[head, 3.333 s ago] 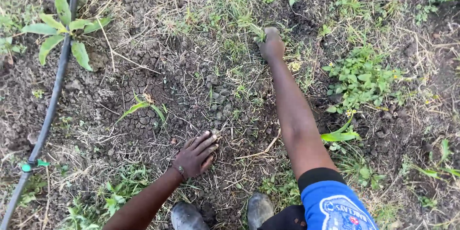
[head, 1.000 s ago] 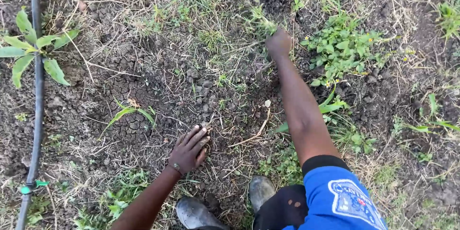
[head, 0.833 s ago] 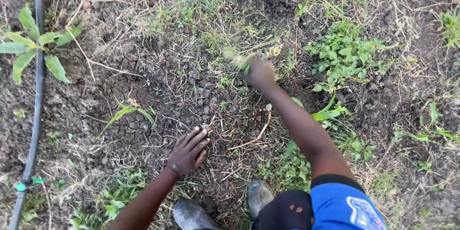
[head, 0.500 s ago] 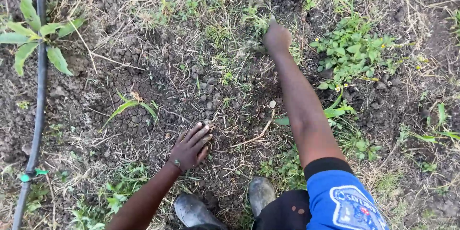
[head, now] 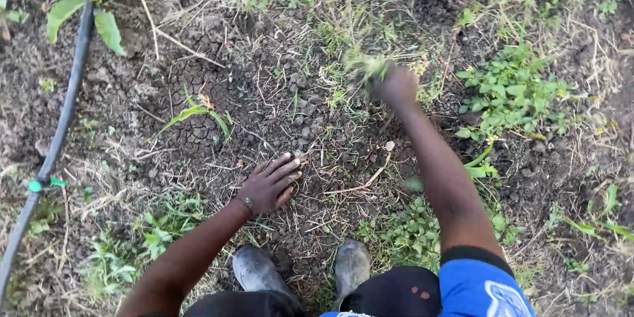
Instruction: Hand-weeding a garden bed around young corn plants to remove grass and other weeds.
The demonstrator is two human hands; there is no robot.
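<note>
Right hand clenched on weeds, left hand flat on soil.

The right hand (head: 395,86) is closed around a small tuft of green weeds (head: 367,66) (blurred), just above the cracked soil (head: 198,125). The left hand (head: 269,185) lies open, fingers spread, pressed on the ground ahead of two muddy boots (head: 350,265). A black hose (head: 65,119) runs along the left; a leafy weed patch (head: 512,92) sits right.

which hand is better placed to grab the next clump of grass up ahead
Probably the right hand: stretched forward among the grass tufts, gripping a green clump. The left hand lies flat on the bare soil, nearer the boots.
</note>
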